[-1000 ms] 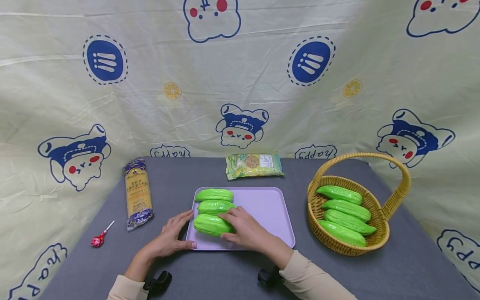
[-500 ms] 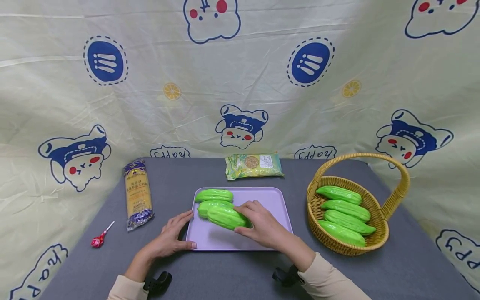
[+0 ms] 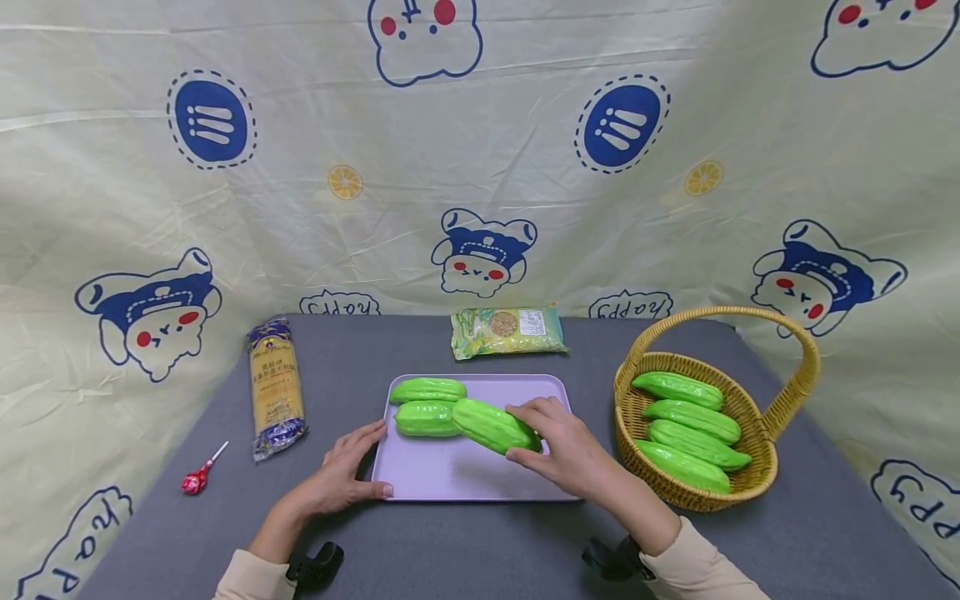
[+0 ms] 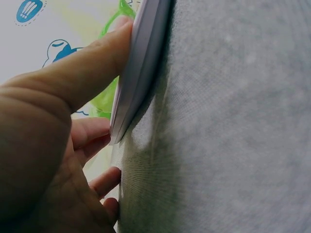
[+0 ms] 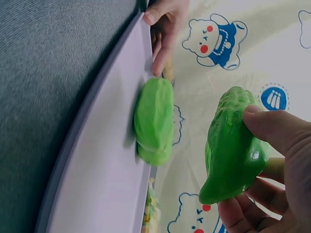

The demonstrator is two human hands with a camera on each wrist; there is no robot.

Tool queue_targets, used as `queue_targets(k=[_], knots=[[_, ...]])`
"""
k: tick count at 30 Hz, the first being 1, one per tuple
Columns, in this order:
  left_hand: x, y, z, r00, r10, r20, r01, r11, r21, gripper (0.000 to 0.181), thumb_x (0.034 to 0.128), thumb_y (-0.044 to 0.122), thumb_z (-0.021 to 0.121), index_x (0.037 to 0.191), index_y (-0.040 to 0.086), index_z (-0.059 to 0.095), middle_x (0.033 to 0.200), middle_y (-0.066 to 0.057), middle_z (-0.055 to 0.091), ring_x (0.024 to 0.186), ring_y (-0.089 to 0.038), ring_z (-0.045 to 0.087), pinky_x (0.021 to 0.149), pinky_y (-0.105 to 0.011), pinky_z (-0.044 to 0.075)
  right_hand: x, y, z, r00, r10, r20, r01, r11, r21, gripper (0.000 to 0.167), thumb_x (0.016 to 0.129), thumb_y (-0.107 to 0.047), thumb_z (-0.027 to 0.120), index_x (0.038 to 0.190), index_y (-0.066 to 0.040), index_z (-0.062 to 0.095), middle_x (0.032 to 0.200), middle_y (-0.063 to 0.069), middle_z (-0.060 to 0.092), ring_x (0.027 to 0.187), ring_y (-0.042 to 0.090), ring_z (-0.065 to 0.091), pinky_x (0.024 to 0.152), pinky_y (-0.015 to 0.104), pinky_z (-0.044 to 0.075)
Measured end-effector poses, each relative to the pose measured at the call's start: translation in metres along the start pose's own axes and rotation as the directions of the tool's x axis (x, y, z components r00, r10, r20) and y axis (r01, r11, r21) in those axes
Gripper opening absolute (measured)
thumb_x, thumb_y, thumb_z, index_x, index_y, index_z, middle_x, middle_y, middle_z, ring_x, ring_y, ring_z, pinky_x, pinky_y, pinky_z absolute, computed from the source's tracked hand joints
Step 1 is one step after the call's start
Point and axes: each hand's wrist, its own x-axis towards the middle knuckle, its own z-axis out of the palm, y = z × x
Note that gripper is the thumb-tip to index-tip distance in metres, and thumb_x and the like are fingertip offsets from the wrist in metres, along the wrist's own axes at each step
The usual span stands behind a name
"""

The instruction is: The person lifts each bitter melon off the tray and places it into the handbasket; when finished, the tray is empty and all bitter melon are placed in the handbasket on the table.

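My right hand (image 3: 566, 446) holds a bright green, ridged bitter melon (image 3: 491, 425) by its right end, raised above the lilac tray (image 3: 427, 483). Its pointed tip and bumpy skin show in the right wrist view, with thumb on one side and fingers on the other. Two more bitter melons lie side by side on the tray's left part, the nearer one (image 3: 423, 419) in front of the farther one (image 3: 427, 389). At the tray's left edge rests my left hand (image 3: 341, 475), its thumb on the rim (image 4: 129, 97) and fingertips touching the side.
To the right stands a wicker basket (image 3: 637, 479) with a tall handle and several green bitter melons (image 3: 693, 421) inside. A green-yellow packet (image 3: 510, 332) lies behind the tray. A pasta bag (image 3: 276, 387) and a red lollipop (image 3: 197, 481) lie at the left.
My right hand has lifted the nearest bitter melon from the tray's front left and carried it right, toward the basket side. My left hand stays at the tray edge.
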Motion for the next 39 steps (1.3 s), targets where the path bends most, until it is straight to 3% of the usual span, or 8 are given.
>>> queue_targets(k=[15, 33, 39], knots=[[0.000, -0.001, 0.000, 1.000, -0.001, 0.001, 0.001, 1.000, 0.004, 0.090, 0.0738, 0.038, 0.078, 0.145, 0.004, 0.034, 0.153, -0.014, 0.028, 0.132, -0.042, 0.026, 0.099, -0.067, 0.019, -0.026, 0.021, -0.029, 0.994, 0.049, -0.099, -0.053, 0.998, -0.033, 0.052, 0.073, -0.023, 0.080, 0.119, -0.005, 0.064, 0.103, 0.002, 0.063, 0.084, 0.009, 0.049, 0.065, 0.022, 0.044], [0.001, -0.001, 0.000, 1.000, -0.006, 0.007, 0.006, 1.000, 0.003, 0.090, 0.0742, 0.039, 0.077, 0.145, 0.005, 0.034, 0.154, -0.013, 0.027, 0.133, -0.042, 0.025, 0.100, -0.067, 0.018, -0.058, 0.044, -0.063, 0.980, 0.148, -0.133, -0.159, 0.984, -0.075, 0.052, 0.073, -0.020, 0.080, 0.120, -0.006, 0.063, 0.103, 0.000, 0.061, 0.078, 0.004, 0.045, 0.063, 0.024, 0.044], [0.001, -0.001, 0.000, 1.000, -0.001, 0.001, 0.001, 1.000, 0.004, 0.089, 0.0740, 0.038, 0.078, 0.145, 0.004, 0.035, 0.153, -0.014, 0.028, 0.133, -0.043, 0.025, 0.100, -0.068, 0.018, -0.068, 0.052, -0.071, 0.973, 0.181, -0.141, -0.195, 0.976, -0.098, 0.053, 0.073, -0.022, 0.080, 0.120, -0.007, 0.062, 0.107, 0.005, 0.063, 0.079, 0.004, 0.046, 0.062, 0.024, 0.045]])
